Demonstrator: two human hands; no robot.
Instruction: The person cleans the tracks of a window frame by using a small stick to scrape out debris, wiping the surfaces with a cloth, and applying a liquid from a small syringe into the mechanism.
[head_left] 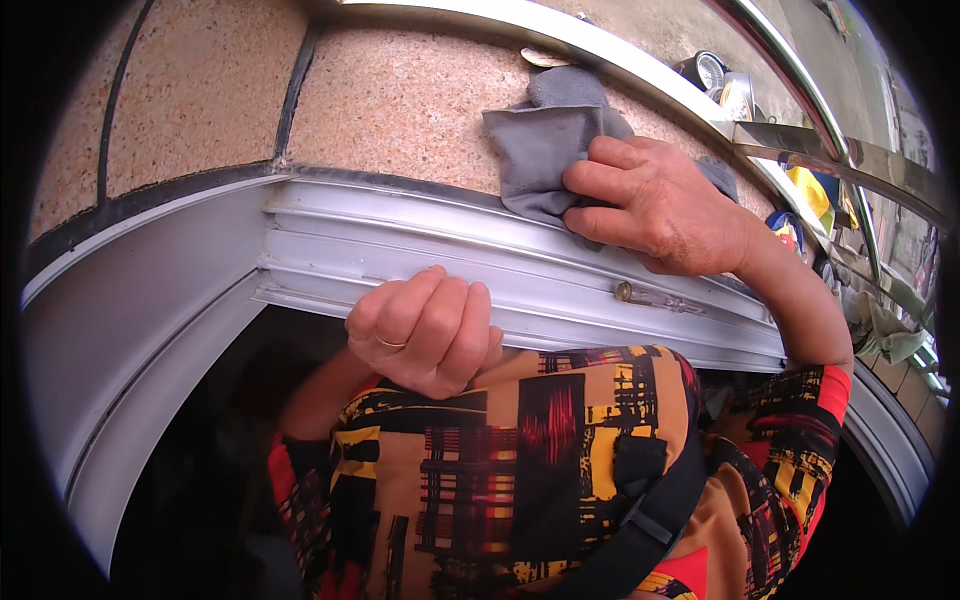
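right hand [655, 205]: fingers curled down over a grey cloth [550, 140], pressing it flat on the speckled stone counter [400, 100].
grey cloth: crumpled, lying at the counter's near edge, just above the aluminium window track [420, 255].
left hand [425, 330]: closed in a fist around the track's lower rail, a gold ring [390, 342] on one finger.
beyond: a curved metal rail [640, 70].

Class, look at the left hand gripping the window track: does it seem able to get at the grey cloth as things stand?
Probably yes. The left hand sits just below the cloth, with only bare track between; the right hand covers just its right edge.
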